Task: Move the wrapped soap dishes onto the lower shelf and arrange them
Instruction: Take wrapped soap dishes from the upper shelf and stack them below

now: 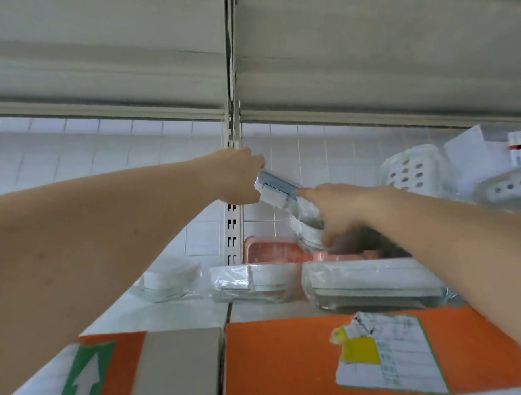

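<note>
Item held: 1 wrapped soap dish, blue-grey, tilted in the air above the shelf, pinched at its upper end by the left hand with curled fingers. Right hand grips its lower end; finger detail is blurred. On shelf: 3 wrapped white dishes in a row, pink tray behind, orange carton in front.

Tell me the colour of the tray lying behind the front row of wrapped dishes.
Pinkish red tray, seen in the head view, the only one.
</note>
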`<state>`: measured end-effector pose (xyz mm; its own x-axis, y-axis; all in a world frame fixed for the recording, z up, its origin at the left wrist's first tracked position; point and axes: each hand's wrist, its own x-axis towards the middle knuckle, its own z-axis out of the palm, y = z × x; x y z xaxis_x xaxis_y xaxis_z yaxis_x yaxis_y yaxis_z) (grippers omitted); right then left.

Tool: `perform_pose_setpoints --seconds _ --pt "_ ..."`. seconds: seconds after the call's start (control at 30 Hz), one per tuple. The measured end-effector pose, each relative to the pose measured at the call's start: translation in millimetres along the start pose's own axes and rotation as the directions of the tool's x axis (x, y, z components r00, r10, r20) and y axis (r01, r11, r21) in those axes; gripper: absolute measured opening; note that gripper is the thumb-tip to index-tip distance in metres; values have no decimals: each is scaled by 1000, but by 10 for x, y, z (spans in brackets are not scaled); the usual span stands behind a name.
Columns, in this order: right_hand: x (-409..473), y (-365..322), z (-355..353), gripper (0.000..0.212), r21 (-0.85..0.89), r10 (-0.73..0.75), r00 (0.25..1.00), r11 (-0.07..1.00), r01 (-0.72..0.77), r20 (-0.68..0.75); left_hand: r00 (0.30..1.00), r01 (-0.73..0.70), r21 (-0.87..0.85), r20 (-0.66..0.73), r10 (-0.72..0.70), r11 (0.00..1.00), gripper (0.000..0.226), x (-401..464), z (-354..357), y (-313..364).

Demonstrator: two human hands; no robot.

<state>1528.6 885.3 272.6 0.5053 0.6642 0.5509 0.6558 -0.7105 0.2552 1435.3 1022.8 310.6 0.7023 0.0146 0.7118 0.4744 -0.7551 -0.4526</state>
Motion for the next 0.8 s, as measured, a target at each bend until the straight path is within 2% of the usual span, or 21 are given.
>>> perform_pose_setpoints --seconds 0.1,0.23,0.3,0.43,0.53,0.63,0.7,0.8 --pt "-43 15 129 56 -56 -77 988 996 70 -135 1000 -24 199 22 20 980 68 210 164 -85" --pt "-65 38 91 52 -105 -105 974 991 85 -199 998 -62 341 20 59 938 83 391 428 -117" --pt "-59 41 94 52 -120 -120 971 988 97 -207 997 -74 359 -6 81 930 78 441 505 -110" --pt "-76 63 60 57 -100 -107 962 991 84 -251 977 -108 502 -108 185 858 51 403 497 -56" --pt "-99 92 49 59 -74 -85 951 995 65 -298 978 -90 419 -136 160 904 48 253 360 -76" --pt "-155 84 -13 68 12 -68 902 997 81 -426 980 17 137 -201 11 990 50 -90 104 -159" --pt "-209 81 -88 75 105 -49 836 986 127 -547 964 86 -30 -250 -91 996 51 -417 -62 -224" --pt "-277 -8 -194 75 223 -57 788 944 242 -612 938 175 -98 -284 -197 980 53 -974 -277 -360"
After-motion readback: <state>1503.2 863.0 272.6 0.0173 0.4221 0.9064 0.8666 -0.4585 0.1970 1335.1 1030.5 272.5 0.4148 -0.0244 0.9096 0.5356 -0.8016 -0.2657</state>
